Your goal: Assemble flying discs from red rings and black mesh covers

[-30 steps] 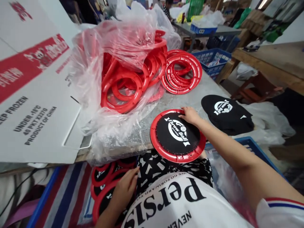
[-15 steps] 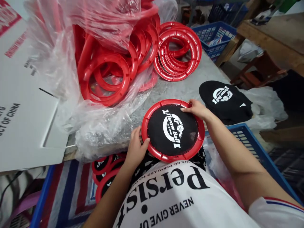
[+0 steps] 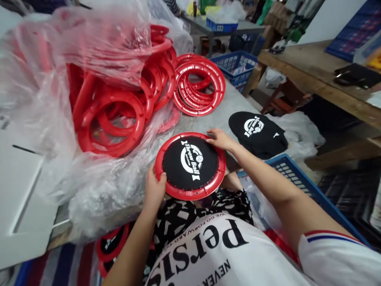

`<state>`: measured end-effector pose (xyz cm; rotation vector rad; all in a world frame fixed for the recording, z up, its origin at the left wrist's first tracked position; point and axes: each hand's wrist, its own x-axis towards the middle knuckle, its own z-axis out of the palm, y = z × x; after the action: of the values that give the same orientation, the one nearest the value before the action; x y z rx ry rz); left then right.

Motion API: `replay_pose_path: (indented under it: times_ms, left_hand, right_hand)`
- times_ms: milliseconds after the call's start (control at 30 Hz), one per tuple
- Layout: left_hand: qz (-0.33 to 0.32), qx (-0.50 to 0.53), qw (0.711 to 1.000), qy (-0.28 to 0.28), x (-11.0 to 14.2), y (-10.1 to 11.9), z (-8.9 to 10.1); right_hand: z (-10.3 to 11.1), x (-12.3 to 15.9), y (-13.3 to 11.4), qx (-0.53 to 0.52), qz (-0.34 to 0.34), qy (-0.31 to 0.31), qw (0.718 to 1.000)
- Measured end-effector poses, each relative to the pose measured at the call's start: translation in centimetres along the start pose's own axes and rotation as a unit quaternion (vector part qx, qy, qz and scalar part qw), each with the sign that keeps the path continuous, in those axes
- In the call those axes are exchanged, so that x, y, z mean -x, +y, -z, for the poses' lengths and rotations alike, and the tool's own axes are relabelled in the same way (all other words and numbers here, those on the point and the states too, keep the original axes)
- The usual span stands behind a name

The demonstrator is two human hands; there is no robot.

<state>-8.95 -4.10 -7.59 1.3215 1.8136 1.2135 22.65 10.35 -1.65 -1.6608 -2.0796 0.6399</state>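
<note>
A round throw-ball paddle (image 3: 205, 163), black fabric in a red plastic ring with white "Throw Ball" print, lies over the table's front edge above my lap. My left hand (image 3: 156, 184) grips its left rim, thumb on top and fingers around the outer side. At the upper right rim, my right hand (image 3: 220, 140) is closed on it, its thumb reaching onto the black fabric. Beyond that hand lie black printed fabric discs (image 3: 262, 145) in a pile. Red rings (image 3: 218, 85) are stacked on the table farther back.
A clear plastic bag (image 3: 98, 51) full of red rings covers the table's left side. Finished-looking paddles (image 3: 111, 242) lie low at the left. A blue crate (image 3: 300, 180) stands at my right, another blue basket (image 3: 242, 63) beyond the table. A white carton (image 3: 26, 222) stands far left.
My left hand has come up from the low paddles at the left and taken hold of the paddle's left rim. My right hand stays on the upper right rim. The camera view has shifted.
</note>
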Motion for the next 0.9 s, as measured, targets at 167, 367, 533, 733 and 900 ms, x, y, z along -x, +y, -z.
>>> replay_pose_path:
  times_ms: [167, 367, 533, 733, 900]
  left_hand:
    - [-0.07, -0.126, 0.988, 0.047, 0.4, -0.1, -1.0]
    - [-0.123, -0.169, 0.974, 0.088, 1.2, -0.5, -1.8]
    - [-0.133, -0.179, 0.969, 0.104, 1.7, -0.6, -1.9]
    - [-0.15, -0.185, 0.966, 0.102, 1.7, -0.5, -2.1]
    - [-0.15, -0.177, 0.968, 0.099, 1.8, -0.3, -2.1]
  right_hand:
    - [2.1, -2.9, 2.5, 0.241, -0.027, 0.061, 0.968]
    - [-0.5, -11.5, 1.8, 0.357, 0.133, 0.067, 0.922]
    - [-2.2, -15.4, 1.7, 0.423, 0.178, 0.063, 0.886]
    - [-0.9, -15.3, 1.8, 0.435, 0.189, 0.062, 0.878]
    - [0.3, -13.6, 2.1, 0.437, 0.143, 0.043, 0.887]
